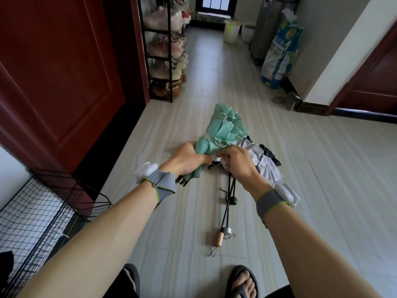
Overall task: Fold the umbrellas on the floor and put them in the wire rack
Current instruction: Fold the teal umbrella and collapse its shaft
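A mint-green umbrella [225, 127], collapsed with bunched fabric, is held above the floor in front of me. My left hand [188, 159] grips its lower end, fingers wrapped round the fabric. My right hand [237, 162] pinches the green fabric beside the left hand. Under my right hand a pale grey-and-black umbrella [266, 162] lies on the floor, its black shaft and wooden handle [219, 237] pointing toward me. The black wire rack [38, 214] stands at the lower left by the door.
A red-brown door [55, 82] fills the left side. A black shoe rack [165, 50] stands beyond it. A printed sack [279, 54], a grey cylinder and two buckets [232, 31] line the far right wall. My sandalled feet [242, 282] are at the bottom edge.
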